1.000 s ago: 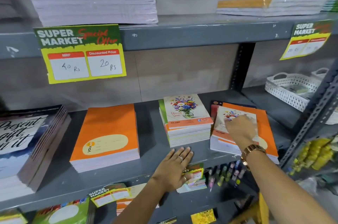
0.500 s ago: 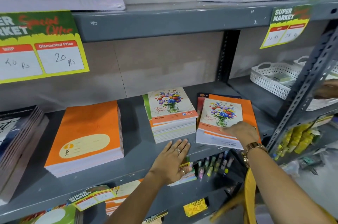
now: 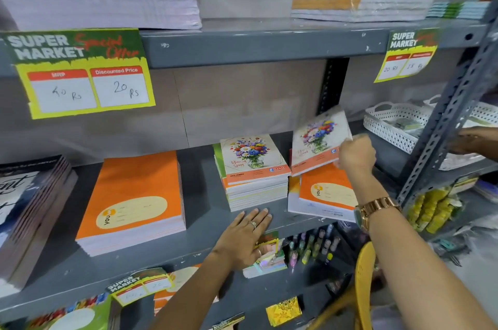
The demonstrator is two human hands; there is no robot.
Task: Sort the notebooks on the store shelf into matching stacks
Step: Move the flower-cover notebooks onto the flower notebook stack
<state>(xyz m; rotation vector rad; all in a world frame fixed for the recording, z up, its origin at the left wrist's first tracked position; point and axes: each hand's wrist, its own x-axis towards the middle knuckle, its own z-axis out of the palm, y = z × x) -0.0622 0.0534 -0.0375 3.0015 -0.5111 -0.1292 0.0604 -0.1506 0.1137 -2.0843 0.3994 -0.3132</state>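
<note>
My right hand [image 3: 355,155] grips a flower-cover notebook [image 3: 318,138] by its right edge and holds it tilted above the mixed pile on the right, whose top book is an orange notebook [image 3: 327,189]. Just left stands a stack of flower-cover notebooks [image 3: 252,157]. A taller stack of orange notebooks [image 3: 137,195] lies further left on the grey shelf [image 3: 204,224]. My left hand [image 3: 244,238] rests flat on the shelf's front edge, fingers spread, holding nothing.
Dark-cover books [image 3: 29,211] are stacked at the far left. White baskets [image 3: 390,122] sit on the neighbouring shelf past the metal upright [image 3: 447,124], where another person's hand [image 3: 474,141] reaches in. Price tags [image 3: 80,73] hang from the upper shelf.
My right hand has closed on the flower-cover notebook and lifted it off the right pile, uncovering the orange notebook beneath. My left hand stays on the shelf edge.
</note>
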